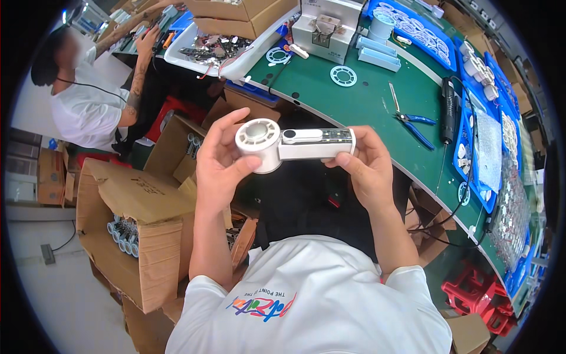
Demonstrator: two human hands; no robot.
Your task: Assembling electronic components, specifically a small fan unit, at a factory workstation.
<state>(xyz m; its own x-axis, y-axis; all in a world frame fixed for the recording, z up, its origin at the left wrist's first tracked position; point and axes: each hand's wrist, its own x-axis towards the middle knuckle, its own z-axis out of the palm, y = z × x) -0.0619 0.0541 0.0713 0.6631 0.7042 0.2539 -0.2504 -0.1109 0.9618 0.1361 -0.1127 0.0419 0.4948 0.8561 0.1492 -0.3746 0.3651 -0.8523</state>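
Between my two hands, in front of my chest, is a white handheld fan (295, 151). Its round slotted head points left, and its handle stretches right with a small dark button and a see-through or uncovered strip showing electronic parts. My left hand (221, 159) grips the round head, thumb at the near side and fingers behind. The thumb and fingers of my right hand (370, 168) are closed on the handle's end. Beyond the fan, on the green bench, lie blue-handled pliers (418, 123), metal tweezers (394, 97) and a light blue slotted ring (343, 75).
A black electric screwdriver (449, 109) lies on the green bench (377, 106) with its cable trailing. Blue trays (413, 29) of white parts line the far right. A white bin (236, 66) holds small parts. Left stand cardboard boxes (159, 259); beyond, a co-worker (85, 100) works.
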